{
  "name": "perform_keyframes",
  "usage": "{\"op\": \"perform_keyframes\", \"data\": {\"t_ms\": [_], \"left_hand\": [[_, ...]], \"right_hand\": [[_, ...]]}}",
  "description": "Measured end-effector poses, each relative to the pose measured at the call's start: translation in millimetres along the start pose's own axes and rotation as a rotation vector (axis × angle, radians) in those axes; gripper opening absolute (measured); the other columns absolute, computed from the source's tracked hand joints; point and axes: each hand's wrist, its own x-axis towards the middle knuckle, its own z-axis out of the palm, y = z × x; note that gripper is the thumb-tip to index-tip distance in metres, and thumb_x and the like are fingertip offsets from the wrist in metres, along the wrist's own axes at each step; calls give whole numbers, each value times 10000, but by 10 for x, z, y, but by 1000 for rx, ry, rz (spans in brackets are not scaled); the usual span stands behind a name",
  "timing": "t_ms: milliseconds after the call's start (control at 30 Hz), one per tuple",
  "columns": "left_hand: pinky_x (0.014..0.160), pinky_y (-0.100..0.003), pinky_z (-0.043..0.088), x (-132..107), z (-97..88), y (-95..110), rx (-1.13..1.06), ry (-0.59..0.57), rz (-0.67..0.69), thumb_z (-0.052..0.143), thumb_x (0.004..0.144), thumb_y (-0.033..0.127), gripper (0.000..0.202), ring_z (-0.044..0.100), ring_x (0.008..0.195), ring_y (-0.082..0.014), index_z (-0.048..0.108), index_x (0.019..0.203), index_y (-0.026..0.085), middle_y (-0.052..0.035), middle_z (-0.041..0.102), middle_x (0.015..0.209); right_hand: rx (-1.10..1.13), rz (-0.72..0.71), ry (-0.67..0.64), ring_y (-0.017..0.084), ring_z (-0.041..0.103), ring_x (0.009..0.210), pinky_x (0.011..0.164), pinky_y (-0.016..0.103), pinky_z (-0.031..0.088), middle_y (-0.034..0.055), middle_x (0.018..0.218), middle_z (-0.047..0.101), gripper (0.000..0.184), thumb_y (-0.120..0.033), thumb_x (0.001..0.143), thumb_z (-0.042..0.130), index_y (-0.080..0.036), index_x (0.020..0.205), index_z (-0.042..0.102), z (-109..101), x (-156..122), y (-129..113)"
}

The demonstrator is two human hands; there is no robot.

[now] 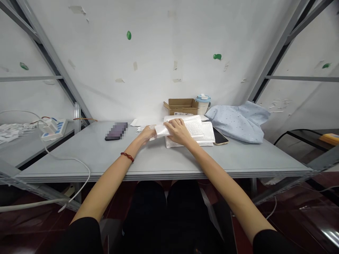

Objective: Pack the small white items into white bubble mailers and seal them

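In the head view my left hand (148,134) is closed on the left end of a small translucent bubble-wrap bag (160,131). My right hand (178,132) pinches the other end of this bag, with its fingers curled over the top. The bag is held above the grey table, just left of a stack of bubble-wrap bags (208,134). Behind my left hand are small white pieces (141,128), partly hidden. Whether anything is inside the held bag I cannot tell.
Behind the stack stand an open cardboard box (182,104) and a lidded cup (203,103). A phone (220,137) and light blue cloth (239,121) lie at right. A dark, pixelated device (116,131) lies left, near a power strip (55,130) and white cable (69,159).
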Motion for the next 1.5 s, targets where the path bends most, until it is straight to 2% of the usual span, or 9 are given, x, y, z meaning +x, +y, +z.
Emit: {"op": "perform_keyframes", "data": {"t_ms": [133, 233, 367, 500, 733, 867, 1000, 1267, 1500], "left_hand": [[550, -231, 435, 3, -130, 85, -121, 28, 39, 786, 568, 329, 283, 559, 635, -124, 643, 745, 161, -11, 617, 712], [618, -258, 475, 40, -238, 77, -107, 170, 41, 727, 667, 378, 275, 610, 711, -148, 664, 814, 155, -66, 672, 834], [826, -376, 510, 121, -317, -86, 425, 303, 79, 608, 731, 219, 204, 648, 864, -230, 704, 893, 141, -127, 714, 982], [1022, -456, 428, 174, -320, -271, 981, 251, 180, 542, 754, 137, 382, 556, 1164, -334, 720, 1093, 124, -160, 692, 1174], [983, -438, 452, 172, -347, -313, 1170, 188, 141, 515, 783, 147, 484, 510, 1213, -338, 669, 1242, 126, -157, 711, 1115], [834, -354, 485, 158, -356, -239, 1019, 143, 106, 591, 745, 193, 316, 627, 960, -282, 759, 1010, 159, -109, 735, 897], [653, -303, 445, 130, -370, -135, 557, 130, 60, 749, 604, 249, 171, 592, 673, -203, 768, 751, 164, -53, 686, 665], [689, -275, 456, 89, -399, 78, -177, 292, 150, 839, 524, 253, 217, 593, 722, -147, 745, 683, 139, -67, 695, 727], [699, -242, 463, 50, -386, 159, -436, 278, 209, 842, 557, 227, 241, 582, 726, -109, 742, 750, 123, -45, 667, 749]], "right_hand": [[-14, 142, 55, 310, 461, 1097, 994, 426, 291, 160, 1176, 574, 475, -223, 830, 657, -138, 1284, 551, -2, -15, 107], [-31, 276, 109, 316, 464, 1095, 994, 440, 297, 157, 1187, 576, 443, -199, 839, 616, -154, 1276, 557, -4, -49, 217], [-17, 399, 137, 317, 470, 1080, 976, 434, 319, 153, 1164, 579, 461, -201, 839, 625, -138, 1290, 554, 5, -81, 301], [-4, 407, 138, 315, 471, 1079, 976, 435, 322, 145, 1158, 574, 446, -206, 840, 625, -156, 1278, 557, 23, -82, 301], [0, 403, 99, 308, 469, 1097, 966, 432, 317, 142, 1161, 569, 432, -197, 855, 589, -171, 1283, 541, 26, -75, 281], [1, 406, 82, 311, 469, 1101, 964, 434, 315, 142, 1162, 574, 450, -197, 852, 588, -170, 1298, 534, 31, -78, 277], [15, 399, 95, 317, 471, 1092, 955, 442, 319, 143, 1160, 575, 454, -195, 850, 590, -174, 1300, 535, 34, -79, 274], [42, 393, 121, 322, 473, 1082, 954, 450, 314, 148, 1142, 578, 446, -193, 846, 594, -164, 1287, 540, 41, -80, 278], [14, 395, 106, 318, 473, 1074, 952, 443, 319, 150, 1136, 580, 434, -203, 851, 596, -151, 1279, 543, 38, -84, 274]]}}
